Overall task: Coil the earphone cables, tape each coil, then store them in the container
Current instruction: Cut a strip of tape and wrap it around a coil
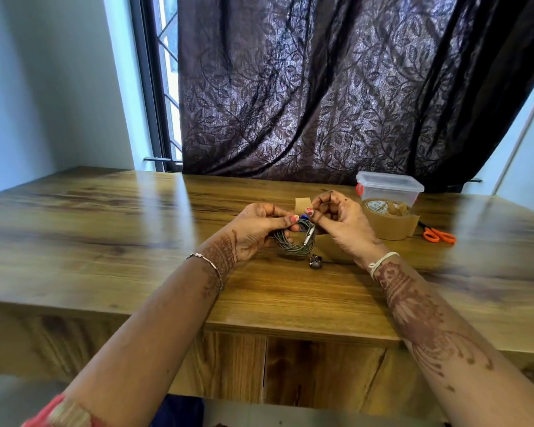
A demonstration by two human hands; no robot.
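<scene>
One view only, riding on the person's head, facing forward and tipped down across the wooden table (105, 229). Both forearms come in from the bottom corners, and the left hand (253, 229) and right hand (342, 223) meet just right of centre frame. It's close: you can pick out single strands in the cable coil (293, 243) the left grips, and the piece of tape (302, 202) the right pinches. Wide lens, so the curtain (336, 87) fills the upper half.

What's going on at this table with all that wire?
A person is bundling earphones. The left hand grips the coiled cable over the wooden table, while the right hand pinches a piece of brown tape at the coil's top, not yet wrapped round. The tape roll, orange scissors and a lidded clear container sit to the right.
</scene>
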